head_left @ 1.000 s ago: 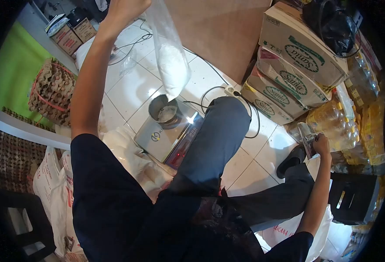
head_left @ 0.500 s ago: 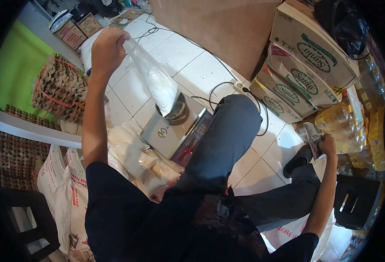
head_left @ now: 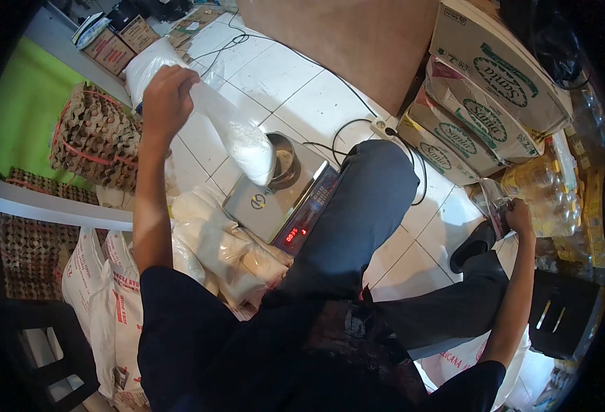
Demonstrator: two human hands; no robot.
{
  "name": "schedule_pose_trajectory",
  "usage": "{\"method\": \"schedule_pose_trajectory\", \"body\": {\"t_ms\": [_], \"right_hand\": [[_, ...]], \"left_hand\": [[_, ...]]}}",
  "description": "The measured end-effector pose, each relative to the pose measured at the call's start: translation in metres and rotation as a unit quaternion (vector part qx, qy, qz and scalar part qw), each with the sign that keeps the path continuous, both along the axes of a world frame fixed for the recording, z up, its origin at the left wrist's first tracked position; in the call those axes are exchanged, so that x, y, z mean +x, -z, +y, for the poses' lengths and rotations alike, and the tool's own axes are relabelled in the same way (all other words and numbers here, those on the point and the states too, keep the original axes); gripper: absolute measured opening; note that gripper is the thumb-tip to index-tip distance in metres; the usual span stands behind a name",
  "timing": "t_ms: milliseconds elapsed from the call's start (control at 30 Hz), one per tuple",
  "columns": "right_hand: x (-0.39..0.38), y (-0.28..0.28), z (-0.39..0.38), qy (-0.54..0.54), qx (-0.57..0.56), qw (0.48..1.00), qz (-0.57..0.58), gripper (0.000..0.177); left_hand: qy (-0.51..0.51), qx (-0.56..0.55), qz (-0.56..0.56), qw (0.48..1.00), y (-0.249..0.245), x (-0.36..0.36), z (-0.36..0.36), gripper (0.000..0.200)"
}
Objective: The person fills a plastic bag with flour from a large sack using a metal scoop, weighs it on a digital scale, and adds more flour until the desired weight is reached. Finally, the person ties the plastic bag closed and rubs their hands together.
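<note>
My left hand (head_left: 168, 103) is closed round the gathered top of a clear plastic bag (head_left: 249, 147), whose lower end is filled with white powder. The bag hangs tilted just beside a metal pot (head_left: 286, 163), overlapping its near rim in view. Under the pot is a flat digital scale (head_left: 261, 206); its red display (head_left: 293, 236) is lit. Far to the right, my right hand (head_left: 520, 218) is closed at a clear, see-through plastic item (head_left: 492, 204). What kind of item that is, I cannot make out.
Several filled bags (head_left: 216, 240) lie left of the scale, near egg trays (head_left: 96, 141) and white sacks (head_left: 107, 295). Cartons (head_left: 498, 75) and bottles of yellow oil (head_left: 539, 189) are stacked at right. A power strip (head_left: 382, 129) with black cables crosses the tiles.
The bag has come out of the pot and now hangs beside it, with my left hand slightly lower. The scale's display shows brighter digits. My right hand stays by the clear plastic item.
</note>
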State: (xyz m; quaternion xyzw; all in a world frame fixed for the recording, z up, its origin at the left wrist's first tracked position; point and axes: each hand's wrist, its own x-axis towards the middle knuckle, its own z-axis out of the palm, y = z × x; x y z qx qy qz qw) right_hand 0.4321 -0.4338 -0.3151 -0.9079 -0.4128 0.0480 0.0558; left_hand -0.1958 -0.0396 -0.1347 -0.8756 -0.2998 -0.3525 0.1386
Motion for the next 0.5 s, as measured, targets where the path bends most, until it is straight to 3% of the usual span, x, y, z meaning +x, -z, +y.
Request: {"method": "schedule_pose_trajectory", "body": {"t_ms": [333, 500], "right_hand": [[0.006, 0.008, -0.009, 0.005, 0.003, 1.0, -0.004, 0.021], [0.004, -0.001, -0.003, 0.022, -0.047, 0.998, 0.021, 0.028]], "left_hand": [[-0.063, 0.014, -0.072, 0.995, -0.018, 0.002, 0.003, 0.01], [-0.048, 0.011, -0.021, 0.999, -0.003, 0.012, 0.009, 0.01]]}}
